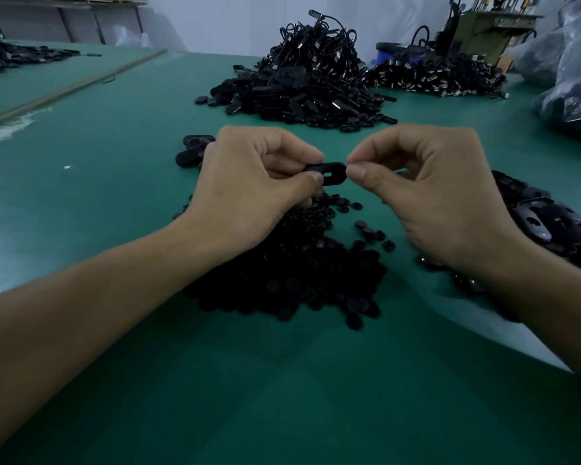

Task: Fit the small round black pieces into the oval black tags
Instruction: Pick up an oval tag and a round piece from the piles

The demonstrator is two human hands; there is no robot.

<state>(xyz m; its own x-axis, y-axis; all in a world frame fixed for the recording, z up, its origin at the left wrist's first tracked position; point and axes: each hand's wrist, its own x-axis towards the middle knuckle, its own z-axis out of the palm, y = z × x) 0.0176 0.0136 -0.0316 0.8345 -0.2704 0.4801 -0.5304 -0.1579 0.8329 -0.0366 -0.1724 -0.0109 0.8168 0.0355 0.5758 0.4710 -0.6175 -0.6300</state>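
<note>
Pinching oval tag [329,172] mid-air over near heap of round pieces [292,270]: left hand [249,182] on left end, right hand [426,189] on right end. Probably light, stiff, slick; best gripped by rim, slot clear.

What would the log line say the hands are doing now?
left hand: pinches oval tag | right hand: pinches tag's other end | round pieces: piled on green table
</note>
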